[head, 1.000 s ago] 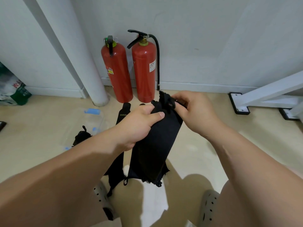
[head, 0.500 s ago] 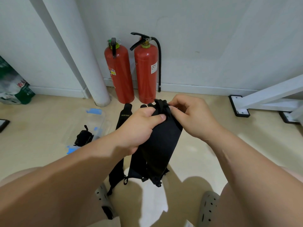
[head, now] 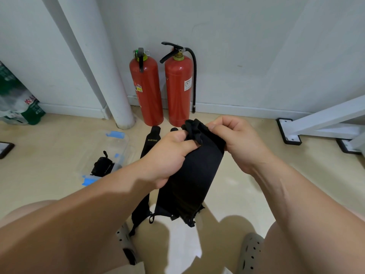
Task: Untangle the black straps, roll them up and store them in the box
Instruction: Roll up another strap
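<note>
A wide black strap [head: 194, 180] hangs in front of me, held at its top end by both hands. My left hand [head: 167, 157] grips its left edge, and my right hand [head: 235, 143] pinches the bunched top end. A second black strap [head: 151, 141] with "XUEYING" lettering lies on the floor behind, running down under my left arm. To the left, a clear plastic box [head: 116, 147] with blue clips sits on the floor, with a rolled black strap [head: 101, 166] inside it.
Two red fire extinguishers [head: 161, 89] stand against the white wall, beside a white pipe [head: 106, 76]. A white frame foot [head: 290, 131] lies at the right. A green and white bag [head: 17, 101] sits at the far left. My sandalled feet [head: 249, 252] are below.
The view has tilted down a little. My right hand has closed tighter on the strap's bunched top end, and both hands sit slightly lower in the view.
</note>
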